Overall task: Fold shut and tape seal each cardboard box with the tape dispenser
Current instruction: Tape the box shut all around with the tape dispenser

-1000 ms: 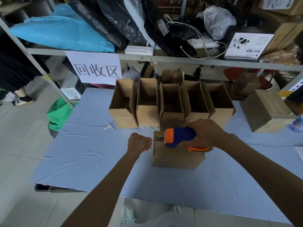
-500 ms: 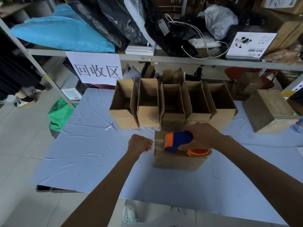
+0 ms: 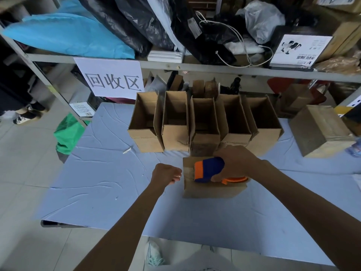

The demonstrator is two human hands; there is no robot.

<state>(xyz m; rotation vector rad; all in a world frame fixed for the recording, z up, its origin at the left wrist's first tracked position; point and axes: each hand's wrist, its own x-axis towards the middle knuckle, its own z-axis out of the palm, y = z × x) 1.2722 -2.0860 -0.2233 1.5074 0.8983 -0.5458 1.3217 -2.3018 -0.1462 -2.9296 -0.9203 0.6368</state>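
The closed box [image 3: 213, 185] is sitting at the centre of the frame on the table [image 3: 109, 192], just in front of the row of open boxes [image 3: 175, 122]. The right hand [image 3: 236, 163] is wrapping its fingers round the tape dispenser [image 3: 210, 169] and pressing it onto the box top. The left hand [image 3: 166, 174] is curling into a fist just beside the box's left edge; I cannot tell whether it is pinching the tape [image 3: 188, 171] end or holding nothing.

The dispenser's long axis is running left to right across the frame, its orange nose pointing left toward the fist and its orange roll side trailing to the right. The box's long side is lying along that same line.

Nothing is visibly pinning the box down, so a pull on the dispenser is likely to drag it sideways and skew or wrinkle the strip. If the tape end at the left edge is not anchored, it may peel up. The right hand is also working near the open boxes and could nudge them.
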